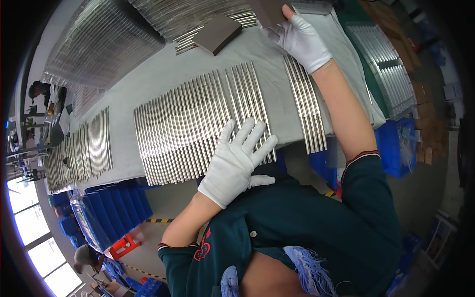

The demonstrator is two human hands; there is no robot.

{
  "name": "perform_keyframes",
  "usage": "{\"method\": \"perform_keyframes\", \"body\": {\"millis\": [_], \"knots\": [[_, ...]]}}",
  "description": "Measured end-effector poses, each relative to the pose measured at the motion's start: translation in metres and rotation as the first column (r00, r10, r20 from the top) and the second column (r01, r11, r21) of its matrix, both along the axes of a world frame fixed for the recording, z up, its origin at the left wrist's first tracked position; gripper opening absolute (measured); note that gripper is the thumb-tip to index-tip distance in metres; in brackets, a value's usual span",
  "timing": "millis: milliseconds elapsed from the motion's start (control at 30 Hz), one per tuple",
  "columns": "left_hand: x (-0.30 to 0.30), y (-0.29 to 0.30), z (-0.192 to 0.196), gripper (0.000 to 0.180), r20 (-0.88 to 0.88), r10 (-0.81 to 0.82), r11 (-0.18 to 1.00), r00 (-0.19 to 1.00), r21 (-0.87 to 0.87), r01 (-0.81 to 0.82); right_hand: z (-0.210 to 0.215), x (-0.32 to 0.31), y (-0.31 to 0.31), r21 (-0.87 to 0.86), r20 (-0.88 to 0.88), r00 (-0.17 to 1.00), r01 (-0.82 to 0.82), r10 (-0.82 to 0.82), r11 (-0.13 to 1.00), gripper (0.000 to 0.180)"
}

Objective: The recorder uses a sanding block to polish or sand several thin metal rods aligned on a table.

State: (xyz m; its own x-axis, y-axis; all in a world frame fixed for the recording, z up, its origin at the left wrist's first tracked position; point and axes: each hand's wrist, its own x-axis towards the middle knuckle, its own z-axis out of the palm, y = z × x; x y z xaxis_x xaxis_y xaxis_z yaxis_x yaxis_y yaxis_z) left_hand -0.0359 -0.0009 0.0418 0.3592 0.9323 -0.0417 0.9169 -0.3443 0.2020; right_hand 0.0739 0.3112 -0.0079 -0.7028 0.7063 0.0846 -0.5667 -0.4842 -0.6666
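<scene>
My left hand (235, 161), in a white glove, lies with its fingers spread over the near ends of a row of shiny metal rods (173, 126). The rods sit side by side on a pale cloth-covered table (118, 89). At the far side of the table, my right hand (302, 42), gloved too with a bare thumb tip, grips a flat grey-brown block (268, 12). That block is partly cut off by the picture's upper edge. A similar grey-brown block (217, 33) rests tilted on more rods. Below my right wrist lies a smaller group of rods (306, 106).
Another batch of rods (81, 151) lies at the table's left end. Clear plastic trays (106, 42) are stacked along the far left side, and another clear tray (388, 64) stands at the right. Blue bins (116, 210) sit below the table. A person (88, 257) is in the lower left background.
</scene>
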Motion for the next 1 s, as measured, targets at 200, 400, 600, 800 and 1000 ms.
{"method": "perform_keyframes", "body": {"millis": [200,400,600,800,1000], "knots": [[-0.01,-0.008,0.004,0.093,-0.038,0.031,0.999,0.999,-0.008,-0.031,0.001,0.0,-0.001,-0.052,0.033,0.999,0.022,-0.02,0.998,0.038],[0.014,0.012,-0.004,0.09,0.12,-0.044,0.999,0.992,0.02,0.042,-0.021,0.011,0.021,-0.06,-0.097,0.991,-0.094,0.088,0.994,0.036],[0.016,0.017,-0.004,0.084,0.472,-0.146,0.988,0.869,0.11,0.106,-0.021,0.017,0.026,-0.031,-0.167,0.972,-0.172,0.164,0.985,0.035],[-0.026,-0.024,0.009,0.098,0.065,0.249,0.963,0.966,0.086,-0.254,-0.02,0.02,0.025,-0.062,-0.149,0.978,-0.159,0.149,0.985,0.035],[-0.031,-0.032,-0.003,0.099,-0.005,0.272,0.959,0.962,0.082,-0.271,-0.019,0.017,0.023,-0.049,-0.124,0.983,-0.145,0.138,0.988,0.032]]}}
